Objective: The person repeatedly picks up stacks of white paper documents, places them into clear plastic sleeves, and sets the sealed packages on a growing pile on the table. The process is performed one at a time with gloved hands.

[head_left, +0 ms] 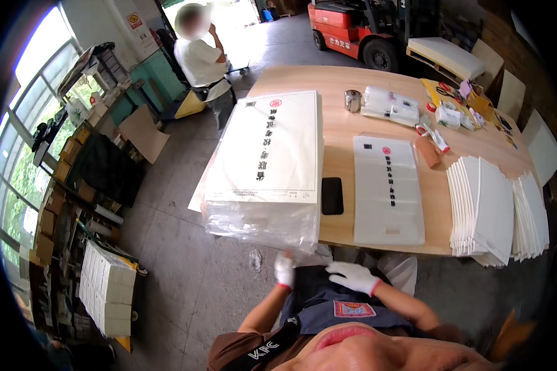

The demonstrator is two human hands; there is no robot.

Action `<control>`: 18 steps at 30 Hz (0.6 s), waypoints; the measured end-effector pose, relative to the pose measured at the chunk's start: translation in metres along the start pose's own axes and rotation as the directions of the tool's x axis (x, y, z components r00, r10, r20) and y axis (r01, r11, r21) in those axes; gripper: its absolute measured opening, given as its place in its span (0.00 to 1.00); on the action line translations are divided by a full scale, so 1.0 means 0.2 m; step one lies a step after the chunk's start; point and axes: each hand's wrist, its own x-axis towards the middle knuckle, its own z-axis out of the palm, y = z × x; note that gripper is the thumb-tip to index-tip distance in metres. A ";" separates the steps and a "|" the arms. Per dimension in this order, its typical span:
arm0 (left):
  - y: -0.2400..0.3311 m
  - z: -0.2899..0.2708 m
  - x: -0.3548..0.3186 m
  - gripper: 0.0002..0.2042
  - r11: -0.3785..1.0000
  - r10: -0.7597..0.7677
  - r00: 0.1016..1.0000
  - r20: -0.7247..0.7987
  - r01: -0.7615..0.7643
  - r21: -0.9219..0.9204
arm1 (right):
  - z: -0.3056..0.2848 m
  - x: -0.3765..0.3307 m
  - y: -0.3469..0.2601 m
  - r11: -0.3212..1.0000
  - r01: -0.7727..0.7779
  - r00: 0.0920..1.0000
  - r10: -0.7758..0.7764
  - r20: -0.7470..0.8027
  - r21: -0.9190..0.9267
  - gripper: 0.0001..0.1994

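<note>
Nearest, at bottom centre, is a dark-blue cloth apron (312,312). Upper centre, the tall white printed stack (272,145) sits on the pale wooden counter (338,151), its clear plastic (263,224) loose — probably unfinished. The right white-gloved hand (354,277) has a loosely spread grip; the left white-gloved hand's (283,271), I can't tell. Fanned white bundles (492,201), right — seemingly done.

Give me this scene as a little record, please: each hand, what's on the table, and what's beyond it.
Left hand: white glove, near the lower edge of the clear plastic; contact unclear
Right hand: white glove, fingers extended, in front of the dark clothing
Table left: tall stack of printed sheets, the clear plastic hanging at its near end
Table middle: black flat device, printed translucent bag
Table right: fanned white stacks
Beyond table: red forklift, standing person
</note>
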 end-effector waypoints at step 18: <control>0.63 1.48 0.05 0.05 0.476 0.123 0.520 0.845 -0.778 0.409 | -0.05 -0.60 0.09 0.890 -0.262 0.820 0.409 -0.400 0.374 0.15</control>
